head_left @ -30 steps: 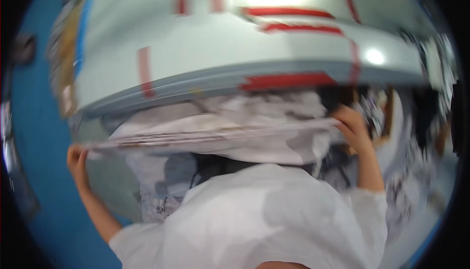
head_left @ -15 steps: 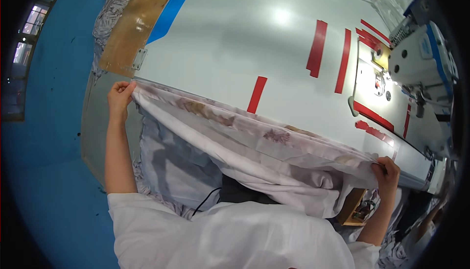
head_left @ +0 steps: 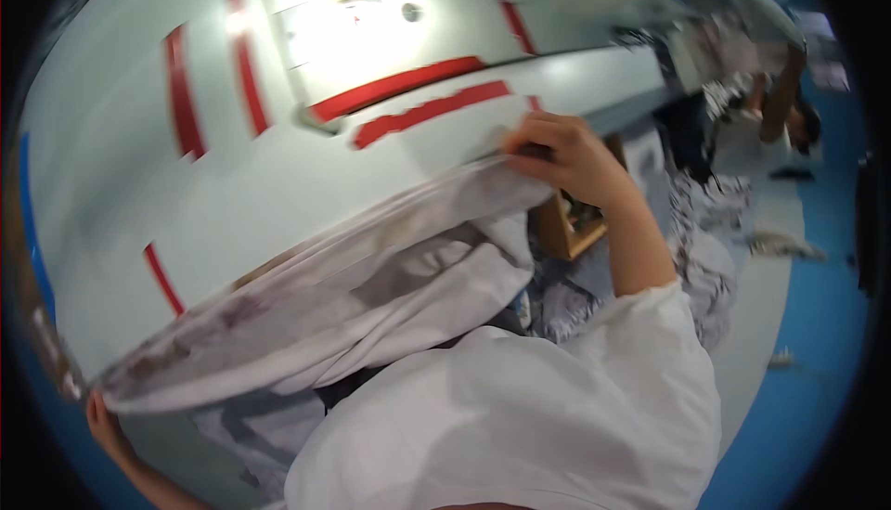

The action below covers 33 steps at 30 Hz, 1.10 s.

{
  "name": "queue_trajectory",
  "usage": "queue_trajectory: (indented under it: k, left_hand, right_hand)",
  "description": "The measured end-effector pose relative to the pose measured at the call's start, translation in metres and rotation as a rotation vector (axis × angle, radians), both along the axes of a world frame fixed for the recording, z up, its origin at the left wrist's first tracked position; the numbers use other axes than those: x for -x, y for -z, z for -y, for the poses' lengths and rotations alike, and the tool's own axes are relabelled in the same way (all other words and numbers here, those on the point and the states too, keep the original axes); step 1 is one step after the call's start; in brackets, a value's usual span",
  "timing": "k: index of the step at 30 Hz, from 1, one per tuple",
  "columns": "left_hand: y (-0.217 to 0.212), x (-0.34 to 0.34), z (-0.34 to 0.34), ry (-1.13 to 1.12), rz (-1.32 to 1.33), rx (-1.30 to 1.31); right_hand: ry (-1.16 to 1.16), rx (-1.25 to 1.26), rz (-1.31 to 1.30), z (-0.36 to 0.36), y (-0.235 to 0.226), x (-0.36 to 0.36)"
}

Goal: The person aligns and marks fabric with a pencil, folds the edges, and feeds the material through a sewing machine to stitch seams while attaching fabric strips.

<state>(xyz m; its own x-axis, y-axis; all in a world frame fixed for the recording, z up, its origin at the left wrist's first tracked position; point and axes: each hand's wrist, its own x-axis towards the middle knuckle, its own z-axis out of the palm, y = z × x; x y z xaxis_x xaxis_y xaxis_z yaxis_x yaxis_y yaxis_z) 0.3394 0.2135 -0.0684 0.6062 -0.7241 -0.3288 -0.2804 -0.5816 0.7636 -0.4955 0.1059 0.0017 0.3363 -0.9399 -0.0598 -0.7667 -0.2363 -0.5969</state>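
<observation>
Left hand (head_left: pixel 104 425) stretched to near left, fingers pinching cloth (head_left: pixel 306 301); right hand (head_left: pixel 561 153), back upward, over worktop (head_left: pixel 278 199) edge, fingers pinching other end. Wooden box (head_left: pixel 554 232) near, contents unclear.

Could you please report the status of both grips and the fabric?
Left grip, right grip: holding opposite ends of pale fabric. Fabric stretched along edge of white table. No obstruction visible.

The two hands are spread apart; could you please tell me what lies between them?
In the head view, a pale patterned cloth stretches from the left hand to the right hand.
</observation>
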Motion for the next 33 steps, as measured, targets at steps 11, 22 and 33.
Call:
queue_trajectory:
  k: [11, 22, 33]
  left_hand:
    - [-0.008, -0.018, 0.006, 0.003, 0.030, -0.060]
    - [-0.027, 0.079, -0.003, -0.114, 0.147, 0.082]
    - [-0.025, 0.052, -0.014, 0.036, 0.273, -0.026]
  right_hand:
    - [0.044, -0.152, 0.061, 0.001, -0.005, 0.021]
    - [0.167, -0.110, -0.019, -0.010, 0.024, 0.089]
    - [0.268, -0.150, -0.046, -0.001, 0.019, 0.063]
